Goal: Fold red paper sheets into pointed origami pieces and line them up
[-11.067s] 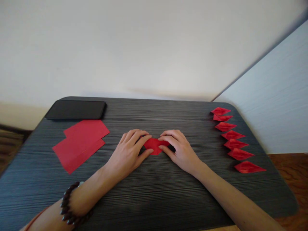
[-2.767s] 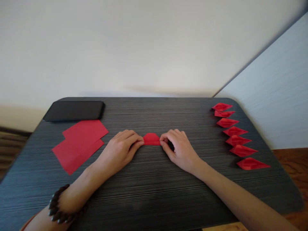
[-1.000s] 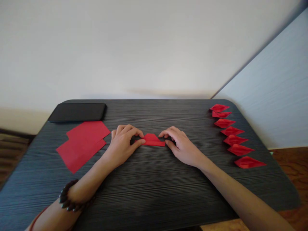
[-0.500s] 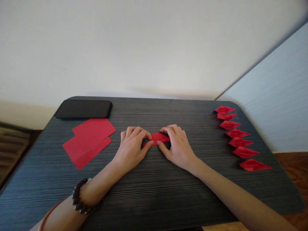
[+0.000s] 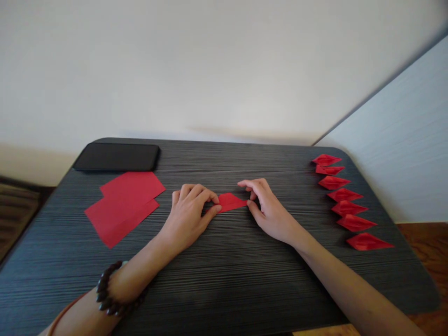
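A small folded piece of red paper [image 5: 231, 201] lies on the dark table between my hands, a low peaked shape with a pointed right end. My left hand [image 5: 192, 210] pinches its left end between thumb and index finger, covering that end. At the right tip, the thumb of my right hand [image 5: 268, 205] touches or nearly touches the paper. The index finger of that hand is raised, apart from the thumb, with nothing between them.
Flat red paper sheets [image 5: 122, 205] overlap at the left, below a black phone [image 5: 117, 157]. Several folded red paper boats [image 5: 345, 194] stand in a column along the right side of the table [image 5: 224, 280]. A pale wall [image 5: 224, 70] rises behind.
My right hand has shifted right toward the paper's tip, and its index finger has lifted off. More of the folded paper shows. My left hand keeps its pinch.
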`<state>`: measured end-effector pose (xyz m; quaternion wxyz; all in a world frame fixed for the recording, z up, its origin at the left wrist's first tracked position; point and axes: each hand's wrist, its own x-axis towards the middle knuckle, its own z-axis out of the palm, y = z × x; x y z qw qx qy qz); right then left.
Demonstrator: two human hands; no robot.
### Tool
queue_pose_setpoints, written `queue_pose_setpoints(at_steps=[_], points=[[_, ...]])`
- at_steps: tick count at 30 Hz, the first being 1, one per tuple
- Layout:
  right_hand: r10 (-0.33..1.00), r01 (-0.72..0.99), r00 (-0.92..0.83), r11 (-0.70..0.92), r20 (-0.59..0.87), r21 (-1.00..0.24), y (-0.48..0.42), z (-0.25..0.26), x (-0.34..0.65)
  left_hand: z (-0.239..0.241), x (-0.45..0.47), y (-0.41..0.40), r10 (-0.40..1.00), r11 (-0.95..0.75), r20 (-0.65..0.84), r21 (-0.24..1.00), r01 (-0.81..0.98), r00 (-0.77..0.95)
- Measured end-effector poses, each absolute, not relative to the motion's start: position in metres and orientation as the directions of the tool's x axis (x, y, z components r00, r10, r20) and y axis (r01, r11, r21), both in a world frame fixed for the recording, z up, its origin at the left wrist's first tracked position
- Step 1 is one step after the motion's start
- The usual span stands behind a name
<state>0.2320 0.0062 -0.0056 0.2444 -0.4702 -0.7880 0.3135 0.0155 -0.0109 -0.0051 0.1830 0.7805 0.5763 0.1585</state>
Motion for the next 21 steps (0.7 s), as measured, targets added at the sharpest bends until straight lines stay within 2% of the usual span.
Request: queue_pose_setpoints(at_steps=[7,12,17,21], points=[[0.881,0.559,-0.464,0.368,0.088,-0.743,0.009,-0.005,0.239,-0.004,0.014,-0.01,0.955,-0.273,0.032,0.484,0.831,0.296],[0.911,0.572,-0.391,0.35,0.129,-0.742,0.005,-0.005,0.233,-0.005,0.011,-0.009,0.947,-0.296,0.038,0.498,0.815,0.32],[0.904,0.725,-0.405,0.409,0.137,-0.555,-0.003,-0.008,0.216,-0.005,0.012,-0.009,0.942,-0.311,0.047,0.49,0.814,0.331],[0.904,0.761,-0.41,0.411,0.119,-0.502,-0.004,-0.009,0.212,-0.004,0.018,-0.01,0.952,-0.293,0.062,0.47,0.833,0.301]])
